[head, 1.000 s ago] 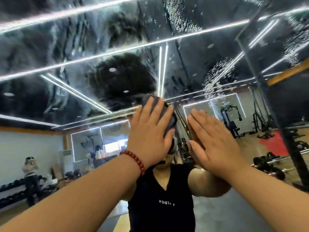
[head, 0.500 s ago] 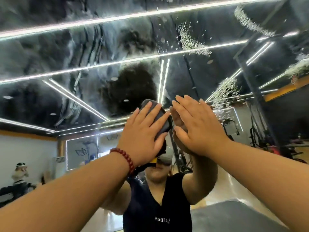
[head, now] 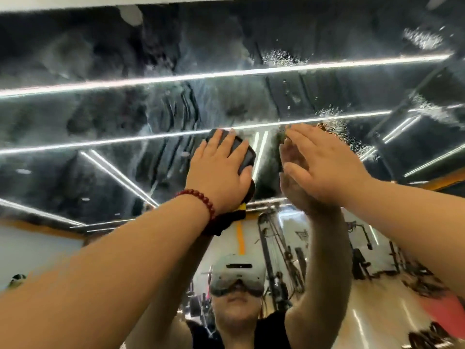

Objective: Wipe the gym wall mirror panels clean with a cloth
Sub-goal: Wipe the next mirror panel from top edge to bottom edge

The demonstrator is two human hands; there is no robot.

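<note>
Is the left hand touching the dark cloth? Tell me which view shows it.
Touching. The head view shows the left hand laid flat over the dark cloth, fingers spread across it and pressing it against the mirror, with no gap between them.

Both your arms reach up and forward, close to each other. Your left hand (head: 219,172) lies flat with its fingers straight and slightly spread, the palm pressing away from you, and a red bead bracelet (head: 198,200) circles that wrist. Your right hand (head: 324,162) is raised just beside it, at much the same height, fingers straight and held together, pointing up and to the left, the palm turned away from you.
</note>
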